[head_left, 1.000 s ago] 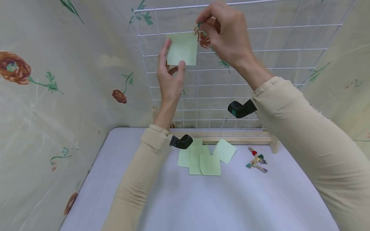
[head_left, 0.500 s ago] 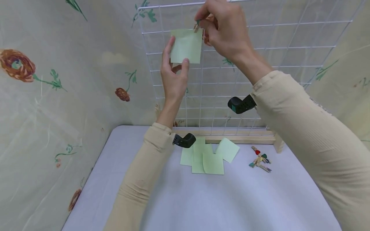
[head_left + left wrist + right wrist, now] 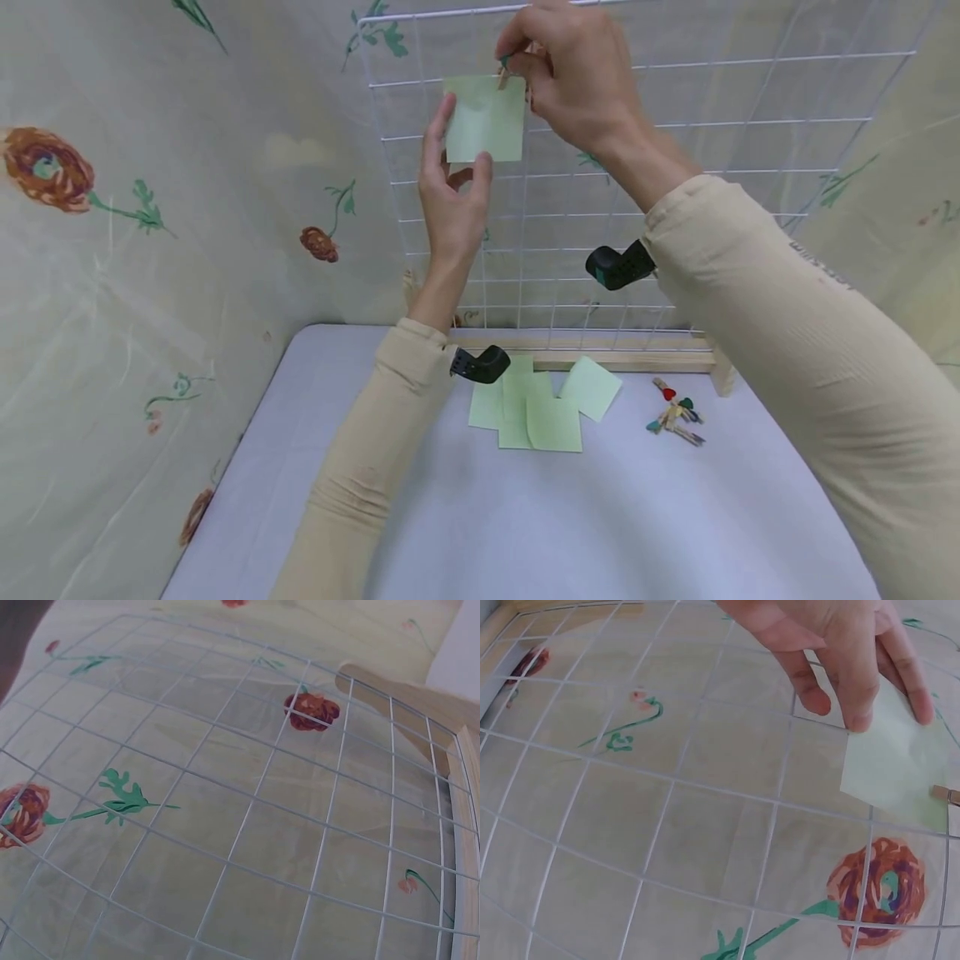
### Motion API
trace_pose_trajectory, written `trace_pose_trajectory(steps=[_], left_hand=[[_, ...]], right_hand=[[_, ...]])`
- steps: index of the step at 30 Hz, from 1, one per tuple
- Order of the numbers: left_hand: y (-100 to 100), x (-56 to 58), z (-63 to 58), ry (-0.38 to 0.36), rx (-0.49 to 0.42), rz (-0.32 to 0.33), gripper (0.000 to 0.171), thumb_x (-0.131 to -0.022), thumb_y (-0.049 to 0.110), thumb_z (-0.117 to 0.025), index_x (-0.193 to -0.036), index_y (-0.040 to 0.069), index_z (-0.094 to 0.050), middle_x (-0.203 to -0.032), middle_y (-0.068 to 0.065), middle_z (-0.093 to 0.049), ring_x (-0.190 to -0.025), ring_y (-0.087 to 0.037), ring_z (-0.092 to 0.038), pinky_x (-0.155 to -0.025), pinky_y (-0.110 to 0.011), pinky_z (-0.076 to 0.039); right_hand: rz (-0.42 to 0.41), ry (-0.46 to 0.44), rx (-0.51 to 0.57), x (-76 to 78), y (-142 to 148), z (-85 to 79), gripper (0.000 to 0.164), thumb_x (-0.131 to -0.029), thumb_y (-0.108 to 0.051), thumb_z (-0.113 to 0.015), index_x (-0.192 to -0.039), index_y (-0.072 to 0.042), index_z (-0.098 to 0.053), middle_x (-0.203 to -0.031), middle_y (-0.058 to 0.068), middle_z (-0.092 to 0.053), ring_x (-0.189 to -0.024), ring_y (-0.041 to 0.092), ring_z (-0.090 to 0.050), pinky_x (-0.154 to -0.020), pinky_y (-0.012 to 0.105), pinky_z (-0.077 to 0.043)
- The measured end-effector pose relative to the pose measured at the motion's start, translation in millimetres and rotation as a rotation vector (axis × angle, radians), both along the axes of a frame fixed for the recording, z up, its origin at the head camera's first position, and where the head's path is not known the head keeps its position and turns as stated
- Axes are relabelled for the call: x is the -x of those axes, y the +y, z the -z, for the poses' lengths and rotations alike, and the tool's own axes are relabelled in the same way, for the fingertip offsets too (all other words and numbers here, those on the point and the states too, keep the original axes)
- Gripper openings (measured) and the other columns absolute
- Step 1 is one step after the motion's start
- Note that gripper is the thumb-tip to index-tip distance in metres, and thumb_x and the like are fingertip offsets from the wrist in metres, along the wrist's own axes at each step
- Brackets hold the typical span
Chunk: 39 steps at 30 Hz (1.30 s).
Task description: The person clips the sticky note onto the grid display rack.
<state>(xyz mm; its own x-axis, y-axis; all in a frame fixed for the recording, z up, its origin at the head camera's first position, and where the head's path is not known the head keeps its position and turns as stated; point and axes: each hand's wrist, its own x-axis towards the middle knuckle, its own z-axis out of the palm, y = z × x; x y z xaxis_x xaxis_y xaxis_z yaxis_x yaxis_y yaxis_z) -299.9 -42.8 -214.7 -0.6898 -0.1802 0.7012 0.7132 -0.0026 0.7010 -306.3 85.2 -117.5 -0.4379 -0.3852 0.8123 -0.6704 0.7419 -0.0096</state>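
Observation:
A light green paper square lies up against the white wire grid, near its upper left. My left hand holds it, thumb at the bottom edge and a finger along the left side. At the paper's top edge, right of its middle, my right hand pinches a small wooden clothespin with a green end. From the right wrist, the paper shows with the left hand's fingers on it and the clothespin at its edge. The left wrist view shows mostly grid.
Several more light green paper squares lie overlapping on the white-covered table. To their right is a small heap of wooden clothespins with coloured hearts. The grid stands in a wooden base before a flowered curtain.
The clothespin has moved left along the paper's top edge, from the right corner inward, with my right hand. My left hand keeps its hold on the paper. The head view has shifted slightly.

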Motion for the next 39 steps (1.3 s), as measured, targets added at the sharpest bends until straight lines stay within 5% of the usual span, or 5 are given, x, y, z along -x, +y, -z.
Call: trace_pose_trajectory(steps=[15, 23, 28, 33, 39], left_hand=[[-10.0, 0.0, 1.7, 0.024, -0.016, 0.014, 0.054, -0.082, -0.003, -0.052, -0.132, 0.007, -0.033, -0.134, 0.0, -0.037, -0.105, -0.015, -0.05, -0.077, -0.03, -0.047], [-15.1, -12.5, 4.6, 0.011, 0.036, -0.084, 0.043, -0.083, 0.002, -0.054, -0.124, 0.007, -0.042, -0.123, -0.004, -0.036, -0.1, -0.016, -0.049, -0.07, -0.024, -0.046], [-17.9, -16.0, 7.3, 0.043, 0.049, -0.088, 0.037, -0.083, 0.004, -0.054, -0.119, 0.003, -0.044, -0.121, -0.006, -0.036, -0.094, -0.022, -0.05, -0.067, -0.024, -0.044], [-22.5, -17.3, 23.5, 0.022, 0.025, -0.063, 0.033, -0.084, 0.005, -0.054, -0.115, 0.001, -0.046, -0.111, -0.007, -0.044, -0.084, -0.02, -0.049, -0.063, -0.025, -0.04], [-28.2, -27.5, 62.2, -0.071, 0.023, 0.009, 0.025, -0.087, 0.007, -0.052, -0.11, -0.002, -0.049, -0.096, -0.008, -0.049, -0.077, -0.016, -0.047, -0.061, -0.022, -0.039]], right_hand=[[0.005, -0.002, 0.029, 0.2, -13.1, 2.0, 0.023, -0.09, -0.02, -0.049, -0.1, -0.01, -0.067, -0.101, 0.005, -0.066, -0.084, 0.018, -0.06, -0.077, 0.027, -0.049], [0.007, -0.021, -0.007, -3.1, -9.0, 10.8, 0.028, -0.09, -0.013, -0.046, -0.115, -0.013, -0.06, -0.118, 0.002, -0.059, -0.086, 0.02, -0.059, -0.075, 0.028, -0.05], [-0.002, 0.001, 0.047, -8.5, 0.7, 18.1, 0.025, -0.09, -0.02, -0.047, -0.109, -0.01, -0.061, -0.109, 0.005, -0.06, -0.078, 0.017, -0.055, -0.07, 0.024, -0.047], [-0.046, -0.025, 0.097, -15.7, 18.3, 43.8, 0.025, -0.089, -0.023, -0.049, -0.098, -0.003, -0.061, -0.087, 0.008, -0.063, -0.067, 0.015, -0.052, -0.06, 0.02, -0.038], [-0.04, -0.146, 0.23, -28.8, 44.6, 88.4, 0.024, -0.088, -0.024, -0.05, -0.095, -0.004, -0.06, -0.077, 0.006, -0.061, -0.062, 0.008, -0.048, -0.056, 0.014, -0.038]])
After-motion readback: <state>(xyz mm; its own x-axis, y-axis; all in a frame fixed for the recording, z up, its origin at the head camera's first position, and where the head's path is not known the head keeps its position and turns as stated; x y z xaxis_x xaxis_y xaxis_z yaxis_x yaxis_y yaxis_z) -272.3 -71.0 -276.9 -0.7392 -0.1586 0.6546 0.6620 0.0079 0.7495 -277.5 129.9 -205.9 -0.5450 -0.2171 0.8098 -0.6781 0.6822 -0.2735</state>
